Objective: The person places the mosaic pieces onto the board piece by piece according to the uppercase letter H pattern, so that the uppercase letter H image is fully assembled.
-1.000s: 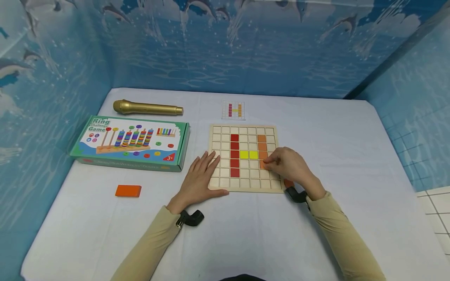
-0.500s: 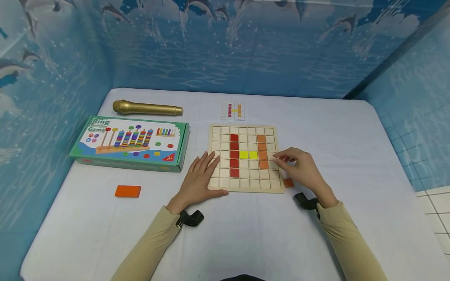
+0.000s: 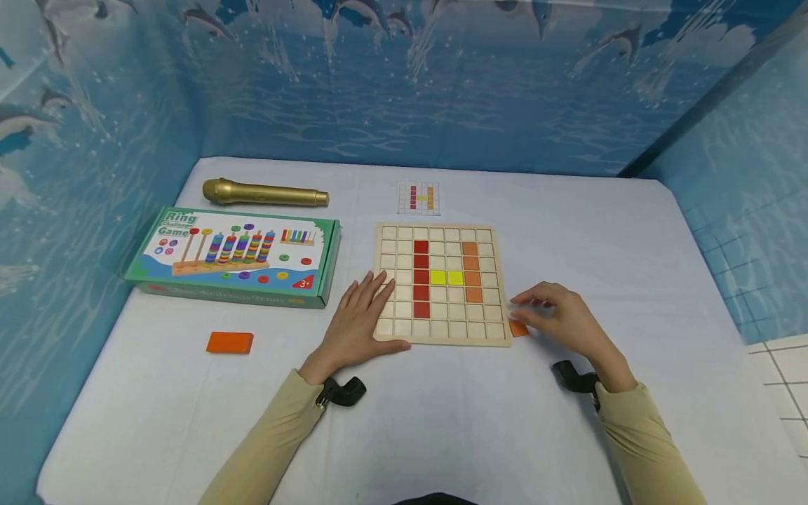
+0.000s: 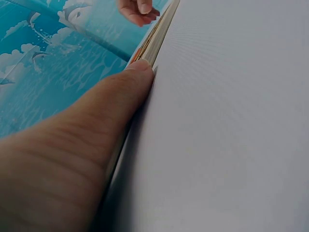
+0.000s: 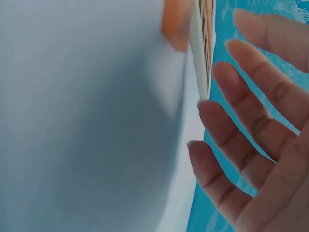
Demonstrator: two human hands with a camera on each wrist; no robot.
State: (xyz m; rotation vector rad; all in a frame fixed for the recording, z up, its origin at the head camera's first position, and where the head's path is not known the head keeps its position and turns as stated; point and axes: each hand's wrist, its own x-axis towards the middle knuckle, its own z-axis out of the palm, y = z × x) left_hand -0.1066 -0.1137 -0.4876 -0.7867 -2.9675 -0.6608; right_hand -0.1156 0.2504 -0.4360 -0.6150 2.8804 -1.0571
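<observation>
A cream grid board (image 3: 385, 235) lies on the white cloth. A column of red square tiles (image 3: 421, 280), two yellow tiles (image 3: 446, 278) and a column of orange tiles (image 3: 471, 273) fill some of its cells. My left hand (image 3: 355, 324) rests with fingers spread on the board's lower left corner, thumb along the near edge. Just past the right edge, my right hand (image 3: 562, 315) hovers with loosely bent fingers and nothing between them. Its fingertips are close over an orange block (image 3: 519, 329) beside the board, which also shows in the right wrist view as an orange block (image 5: 176, 24).
A small pattern card (image 3: 419, 198) lies behind the board. To the left are a green-edged Ring Challenge Game box (image 3: 233, 256), a gold microphone (image 3: 265, 193) and an orange rectangular block (image 3: 230, 343). Blue dolphin-print curtains (image 3: 404, 91) stand around the table.
My right hand has let go of the lowest orange tile in its column and moved right, off the board to the orange block. The left hand has stayed in place.
</observation>
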